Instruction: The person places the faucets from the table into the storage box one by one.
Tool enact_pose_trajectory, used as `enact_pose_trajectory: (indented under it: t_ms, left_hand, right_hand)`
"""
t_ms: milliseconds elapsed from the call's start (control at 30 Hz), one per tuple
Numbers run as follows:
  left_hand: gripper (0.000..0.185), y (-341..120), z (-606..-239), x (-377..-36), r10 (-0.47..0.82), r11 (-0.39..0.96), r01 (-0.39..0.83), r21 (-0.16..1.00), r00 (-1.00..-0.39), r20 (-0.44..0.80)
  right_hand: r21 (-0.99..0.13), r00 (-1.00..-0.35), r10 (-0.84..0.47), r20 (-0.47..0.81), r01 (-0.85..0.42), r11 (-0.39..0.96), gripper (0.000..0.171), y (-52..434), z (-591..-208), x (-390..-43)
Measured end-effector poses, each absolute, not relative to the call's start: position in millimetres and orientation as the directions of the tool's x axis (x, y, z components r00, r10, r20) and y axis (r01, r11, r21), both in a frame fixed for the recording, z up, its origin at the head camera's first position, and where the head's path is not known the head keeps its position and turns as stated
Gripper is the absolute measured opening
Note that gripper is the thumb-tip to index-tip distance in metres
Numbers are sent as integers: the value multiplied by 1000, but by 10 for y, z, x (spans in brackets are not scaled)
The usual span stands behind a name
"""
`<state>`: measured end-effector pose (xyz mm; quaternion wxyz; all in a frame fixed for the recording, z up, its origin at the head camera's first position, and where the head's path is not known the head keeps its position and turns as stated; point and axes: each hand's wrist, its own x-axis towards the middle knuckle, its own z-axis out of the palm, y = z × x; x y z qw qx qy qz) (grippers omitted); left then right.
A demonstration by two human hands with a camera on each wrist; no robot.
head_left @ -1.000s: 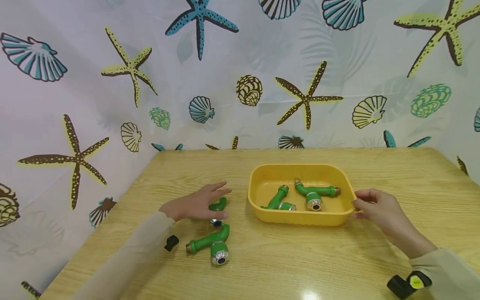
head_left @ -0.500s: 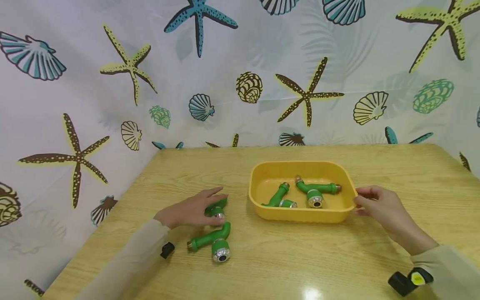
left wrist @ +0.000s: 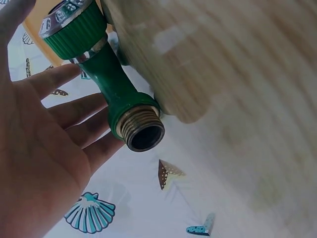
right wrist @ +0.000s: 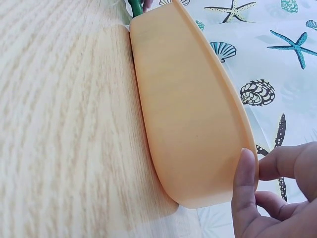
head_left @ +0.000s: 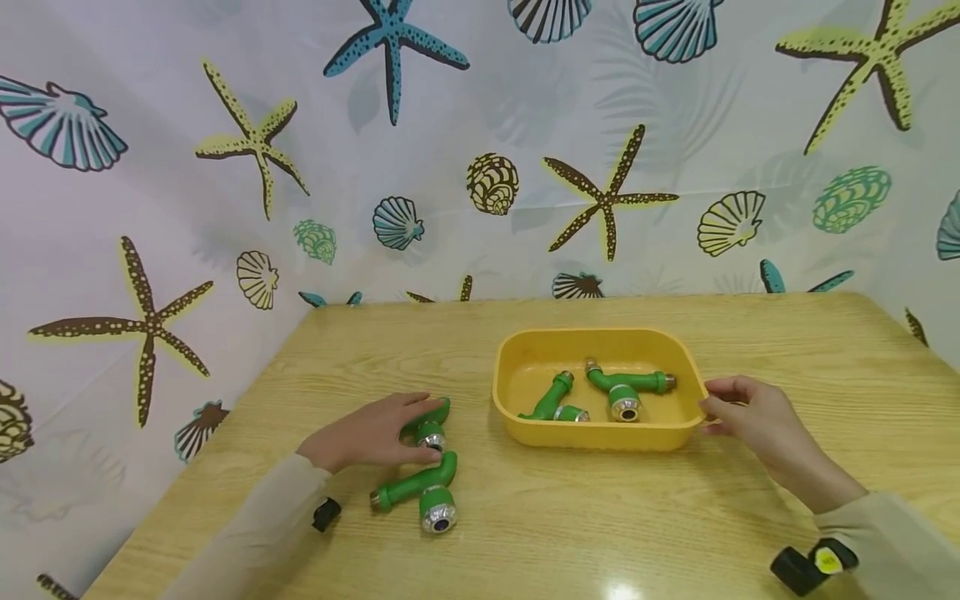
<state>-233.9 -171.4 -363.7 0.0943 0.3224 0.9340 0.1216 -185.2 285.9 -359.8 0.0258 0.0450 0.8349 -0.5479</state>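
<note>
The left hand [head_left: 367, 433] is lying over a green tap fitting [head_left: 429, 423] on the table [head_left: 600, 517], fingers curling round it. A second green fitting [head_left: 420, 492] is lying just in front of that hand, touching the held one. The right hand [head_left: 757, 417] is pinching the right rim of the yellow tray [head_left: 600, 433], thumb on the wall. Two more green fittings [head_left: 592, 396] are lying inside the tray.
</note>
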Motion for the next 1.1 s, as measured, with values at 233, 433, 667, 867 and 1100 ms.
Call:
enact_pose_trajectory:
  t_ms: [233,433,667,867,1100]
  left_hand:
    - [70,-1733,-3678,-2382,698,694,652,306,-713,-62]
    - [66,-1718,-3699,-2386,714,678,669,303,-697,-58]
    - [55,-1682,-3665,-2390,734,666,696,268,-676,-66]
    - [46,-1690,-3655,-2410,741,656,699,284,-668,-69]
    - [46,-1701,-3530,-2449,746,643,702,306,-664,-44]
  right_hand:
    - [-915,-995,49,-87,100,391,44,2856,-3600,-1844]
    - [-909,-993,55,-104,117,400,46,2844,-3593,-1848]
    - [-906,-992,65,-106,123,404,46,2847,-3581,-1844]
    - [-915,-993,57,-99,114,387,44,2848,-3581,-1838]
    - [-916,-995,57,-87,102,387,43,2847,-3584,-1836]
